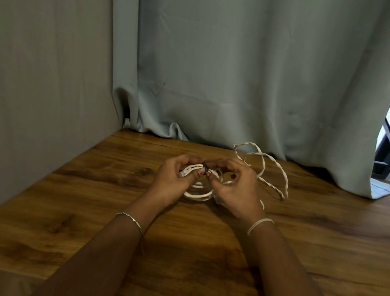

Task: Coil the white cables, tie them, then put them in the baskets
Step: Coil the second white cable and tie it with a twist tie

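**A:** Where's the work?

**B:** Over the brown wood-grain table (196, 252), between both hands. The loose twisted white cable (276, 167) lies just beyond the right-side grip, unheld. The coiled smooth white cable (200, 194) hangs below the grip. Can't tell if its lower arc touches the wood.

**A:** Grip?

**B:** Left hand (173, 178) is curled round the coil's left side, with what looks like a plug end poking out by the thumb. Right hand (238, 189) pinches at the coil's top, its fingertips meeting the left's. The small black tie (205, 168) sits right in that pinch.

**A:** Handling?

**B:** My read: light, soft, springy. The turns likely fan out if the pinch lets go. The jacket is smooth, so probably slippery. Hold across all turns right beside the tie, not at the plugs.

**A:** Orientation?

**B:** It's a ring, so no real long axis. The loop plane is tilted, with the tied top away from the person and the bottom arc toward the wrists. Baskets not in view.
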`<control>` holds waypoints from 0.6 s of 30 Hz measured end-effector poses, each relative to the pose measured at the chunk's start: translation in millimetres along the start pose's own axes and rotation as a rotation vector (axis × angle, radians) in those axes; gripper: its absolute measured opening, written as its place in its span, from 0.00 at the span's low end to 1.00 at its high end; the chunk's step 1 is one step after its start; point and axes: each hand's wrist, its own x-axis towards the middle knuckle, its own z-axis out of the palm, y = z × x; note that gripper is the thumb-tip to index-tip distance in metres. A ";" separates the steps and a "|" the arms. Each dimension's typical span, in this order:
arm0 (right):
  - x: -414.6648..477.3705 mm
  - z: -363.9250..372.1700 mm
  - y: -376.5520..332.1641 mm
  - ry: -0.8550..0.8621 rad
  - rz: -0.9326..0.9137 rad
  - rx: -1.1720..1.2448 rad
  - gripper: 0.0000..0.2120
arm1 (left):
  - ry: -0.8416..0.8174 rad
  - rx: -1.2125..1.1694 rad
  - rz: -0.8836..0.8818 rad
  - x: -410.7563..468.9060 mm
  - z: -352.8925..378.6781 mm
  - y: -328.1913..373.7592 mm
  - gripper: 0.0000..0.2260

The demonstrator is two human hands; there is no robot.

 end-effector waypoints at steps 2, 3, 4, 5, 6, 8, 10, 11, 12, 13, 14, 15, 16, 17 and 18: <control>-0.1 0.9 -0.1 0.016 -0.012 -0.010 0.10 | -0.006 -0.013 -0.024 0.6 -0.6 0.2 0.09; -0.2 1.3 -0.2 0.020 -0.017 -0.011 0.10 | -0.008 -0.017 -0.032 0.7 -0.8 0.4 0.10; -0.2 1.8 -0.4 0.020 -0.019 -0.009 0.10 | -0.007 -0.018 -0.038 0.7 -0.8 0.6 0.10; -0.3 1.9 -1.2 0.021 -0.018 -0.009 0.09 | -0.008 -0.018 -0.036 0.4 -0.9 0.5 0.10; -0.7 1.8 -1.8 0.023 -0.017 -0.014 0.09 | -0.005 -0.016 -0.032 0.0 -0.7 0.9 0.10; -1.0 2.1 -1.8 0.025 -0.018 -0.029 0.09 | -0.002 -0.010 -0.028 -1.1 -0.7 1.4 0.10; -1.1 3.1 -0.6 0.025 -0.015 -0.048 0.08 | -0.001 0.007 -0.021 -2.2 -0.6 2.2 0.10; -1.0 3.9 -0.4 0.028 -0.009 -0.058 0.08 | 0.005 0.016 -0.014 -2.2 -0.5 2.3 0.10; -0.9 4.9 -0.2 0.032 -0.002 -0.067 0.07 | 0.010 0.021 -0.009 -2.5 -0.8 2.4 0.10; -0.9 5.5 -0.5 0.037 0.005 -0.075 0.08 | 0.016 0.019 -0.005 -2.6 -0.5 2.6 0.10; -0.9 6.1 -1.3 0.039 0.016 -0.084 0.08 | 0.024 0.014 -0.005 -3.2 -0.4 3.0 0.10; -1.1 6.4 -2.5 0.041 0.026 -0.097 0.08 | 0.033 0.002 -0.007 -3.5 0.0 3.1 0.10; -1.0 6.5 -3.2 0.045 0.034 -0.109 0.09 | 0.041 -0.010 -0.010 -4.0 0.2 3.7 0.10; -0.9 6.6 -3.7 0.050 0.040 -0.118 0.09 | 0.050 -0.022 -0.017 -3.9 0.8 3.5 0.10; -0.8 6.5 -4.4 0.054 0.043 -0.125 0.09 | 0.056 -0.032 -0.023 -4.1 1.1 4.1 0.10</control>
